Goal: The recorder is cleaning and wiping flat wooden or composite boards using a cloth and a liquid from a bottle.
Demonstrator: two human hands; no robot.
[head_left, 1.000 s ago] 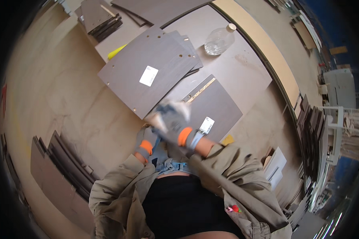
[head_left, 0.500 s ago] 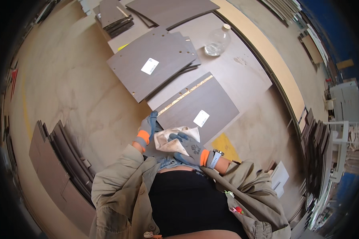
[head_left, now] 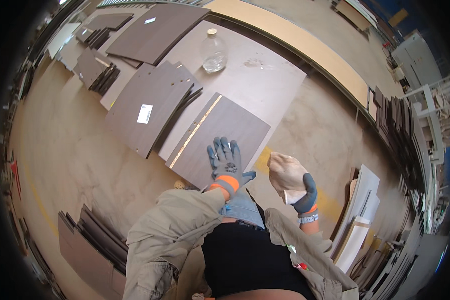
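Note:
A brown board (head_left: 245,117) with a raw, pale chipboard groove along its left side lies on the large table panel in front of me. My left hand (head_left: 227,162), in a grey-blue glove with an orange cuff, rests palm down on its near part, fingers spread. A sliver of white shows between those fingers; most of the sticker is hidden. Off to the right, past the board's near edge, my gloved right hand (head_left: 306,194) grips a bunched, off-white cloth (head_left: 286,175), held clear of the board.
Left of the board lies a stack of drilled brown boards (head_left: 150,105) with a sticker on top. A clear plastic bottle (head_left: 214,55) stands behind. More boards lean at the lower left (head_left: 92,250) and far right (head_left: 400,135); white panels (head_left: 357,215) stand at the lower right.
My right hand has carried the cloth off the board to the right. My left hand has moved from the board's left corner onto its surface, over the sticker. The view has shifted right.

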